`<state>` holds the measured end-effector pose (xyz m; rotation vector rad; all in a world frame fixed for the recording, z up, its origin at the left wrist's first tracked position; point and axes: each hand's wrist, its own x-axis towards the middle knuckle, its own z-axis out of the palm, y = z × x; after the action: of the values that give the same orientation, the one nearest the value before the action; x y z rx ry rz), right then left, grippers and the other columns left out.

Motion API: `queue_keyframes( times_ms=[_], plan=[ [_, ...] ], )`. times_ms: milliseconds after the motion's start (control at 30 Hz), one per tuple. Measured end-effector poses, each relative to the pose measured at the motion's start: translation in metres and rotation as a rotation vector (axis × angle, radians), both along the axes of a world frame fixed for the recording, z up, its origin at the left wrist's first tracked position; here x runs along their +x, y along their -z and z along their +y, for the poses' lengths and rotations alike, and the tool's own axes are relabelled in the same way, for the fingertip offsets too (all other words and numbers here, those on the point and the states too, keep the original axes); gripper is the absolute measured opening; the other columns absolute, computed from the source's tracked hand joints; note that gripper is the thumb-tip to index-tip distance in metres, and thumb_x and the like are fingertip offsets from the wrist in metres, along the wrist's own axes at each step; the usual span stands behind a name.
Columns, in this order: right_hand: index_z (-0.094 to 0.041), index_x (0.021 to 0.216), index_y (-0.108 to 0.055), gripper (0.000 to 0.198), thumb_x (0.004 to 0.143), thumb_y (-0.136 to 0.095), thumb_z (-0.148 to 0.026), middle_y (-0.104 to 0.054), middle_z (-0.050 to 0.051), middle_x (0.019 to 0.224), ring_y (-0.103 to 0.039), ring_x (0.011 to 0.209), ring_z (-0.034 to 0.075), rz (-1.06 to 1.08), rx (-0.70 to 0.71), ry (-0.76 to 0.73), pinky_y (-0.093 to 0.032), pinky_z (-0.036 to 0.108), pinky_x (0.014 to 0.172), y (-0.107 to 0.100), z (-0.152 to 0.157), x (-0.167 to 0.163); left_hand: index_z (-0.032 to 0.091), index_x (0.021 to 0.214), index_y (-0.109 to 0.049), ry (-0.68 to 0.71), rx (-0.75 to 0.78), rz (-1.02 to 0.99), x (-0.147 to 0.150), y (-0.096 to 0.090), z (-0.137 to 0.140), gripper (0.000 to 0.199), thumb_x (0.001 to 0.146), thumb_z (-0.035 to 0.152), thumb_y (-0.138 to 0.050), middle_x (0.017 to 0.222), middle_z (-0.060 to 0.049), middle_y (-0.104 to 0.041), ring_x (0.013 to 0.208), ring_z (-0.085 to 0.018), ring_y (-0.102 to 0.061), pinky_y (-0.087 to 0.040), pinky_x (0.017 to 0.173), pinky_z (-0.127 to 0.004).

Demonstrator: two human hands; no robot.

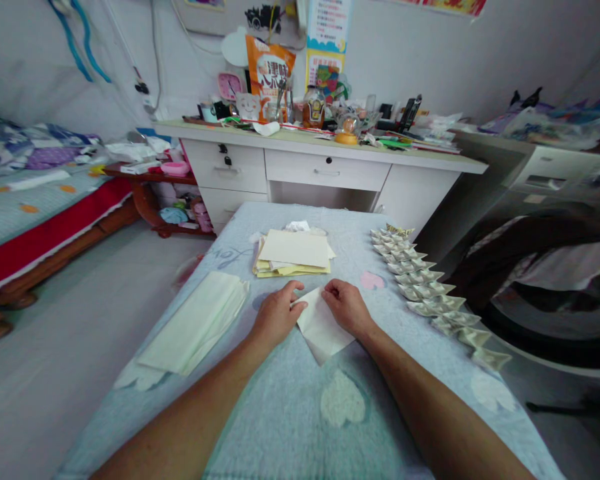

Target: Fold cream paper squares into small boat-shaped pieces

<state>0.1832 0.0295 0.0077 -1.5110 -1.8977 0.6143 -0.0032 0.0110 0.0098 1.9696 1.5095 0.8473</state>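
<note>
A pale sheet of paper [325, 327], partly folded with one corner toward me, lies between my hands on the cloth-covered table. At its left corner my left hand [279, 310] holds the edge, thumb on the paper and index finger curved a little above. My right hand [347, 305] grips the upper right edge with fingers bent together; its fingertips cover that part of the sheet. Just beyond my hands sits a stack of cream and yellow paper [295, 250]. Left of my left hand lies a pile of long pale paper sheets [195, 323].
Folded paper pieces [425, 291] stand in a long row along the table's right side. A crumpled white paper [297, 226] lies behind the stack. Beyond the table is a cluttered white desk [329, 167]. A washing machine [545, 180] stands right, a bed [40, 200] left.
</note>
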Motion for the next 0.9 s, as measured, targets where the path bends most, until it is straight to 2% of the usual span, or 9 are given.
queue_keyframes(
  times_ms=[167,300,400,500,600,733,900],
  plan=[
    [-0.018,0.074,-0.061,0.014,0.082,-0.053,-0.025,-0.059,-0.001,0.064,-0.05,0.061,0.012,-0.025,-0.016,-0.016,-0.033,0.023,0.06,-0.003,0.004,0.001,0.022,0.109,-0.056,-0.013,0.03,0.116,0.0,0.002,0.002,0.027,0.082,0.026,-0.057,0.067,0.003,-0.059,0.063,-0.015,-0.056,-0.034,0.062,-0.024],
    [-0.017,0.073,-0.058,0.012,0.08,-0.054,-0.026,-0.054,-0.003,0.064,-0.047,0.06,0.011,0.055,-0.112,-0.131,-0.031,0.022,0.057,-0.015,0.009,0.011,0.02,0.109,-0.054,0.062,0.002,-0.044,0.0,-0.001,0.0,0.025,0.085,0.026,-0.052,0.061,0.006,-0.052,0.059,-0.013,-0.052,-0.035,0.06,-0.023],
    [-0.017,0.074,-0.055,0.015,0.08,-0.054,-0.031,-0.051,-0.004,0.064,-0.043,0.058,0.01,0.211,-0.257,-0.269,-0.032,0.021,0.055,-0.028,0.01,0.022,0.019,0.118,-0.049,0.167,-0.039,-0.184,0.002,-0.007,-0.007,0.033,0.085,0.022,-0.048,0.062,0.007,-0.049,0.058,-0.011,-0.051,-0.036,0.06,-0.021],
    [-0.016,0.075,-0.056,0.017,0.079,-0.055,-0.033,-0.05,-0.004,0.063,-0.043,0.057,0.009,0.24,-0.357,-0.345,-0.032,0.021,0.054,-0.039,0.011,0.028,0.02,0.121,-0.049,0.254,-0.048,-0.146,0.006,-0.012,-0.016,0.036,0.084,0.02,-0.049,0.065,0.007,-0.05,0.059,-0.01,-0.05,-0.036,0.06,-0.021],
    [-0.015,0.073,-0.06,0.015,0.077,-0.056,-0.029,-0.054,-0.003,0.067,-0.047,0.062,0.01,0.137,-0.324,-0.387,-0.035,0.021,0.058,-0.044,0.016,0.028,0.02,0.114,-0.056,0.313,-0.034,-0.015,0.01,-0.012,-0.024,0.031,0.084,0.019,-0.05,0.065,0.006,-0.052,0.059,-0.011,-0.051,-0.036,0.06,-0.021],
    [-0.014,0.07,-0.064,0.012,0.075,-0.059,-0.023,-0.059,-0.001,0.07,-0.053,0.068,0.012,-0.059,-0.251,-0.514,-0.038,0.022,0.065,-0.047,0.03,0.024,0.021,0.109,-0.063,0.314,0.0,0.108,0.011,-0.008,-0.028,0.027,0.085,0.02,-0.05,0.071,0.002,-0.062,0.065,-0.013,-0.058,-0.04,0.066,-0.023],
    [-0.016,0.074,-0.07,0.01,0.075,-0.061,-0.02,-0.065,-0.001,0.077,-0.057,0.074,0.013,-0.306,-0.254,-0.596,-0.037,0.022,0.068,-0.061,0.044,0.013,0.023,0.116,-0.062,0.278,0.032,0.172,0.009,-0.006,-0.03,0.032,0.087,0.022,-0.05,0.088,-0.002,-0.071,0.077,-0.016,-0.064,-0.045,0.075,-0.026]
  ],
)
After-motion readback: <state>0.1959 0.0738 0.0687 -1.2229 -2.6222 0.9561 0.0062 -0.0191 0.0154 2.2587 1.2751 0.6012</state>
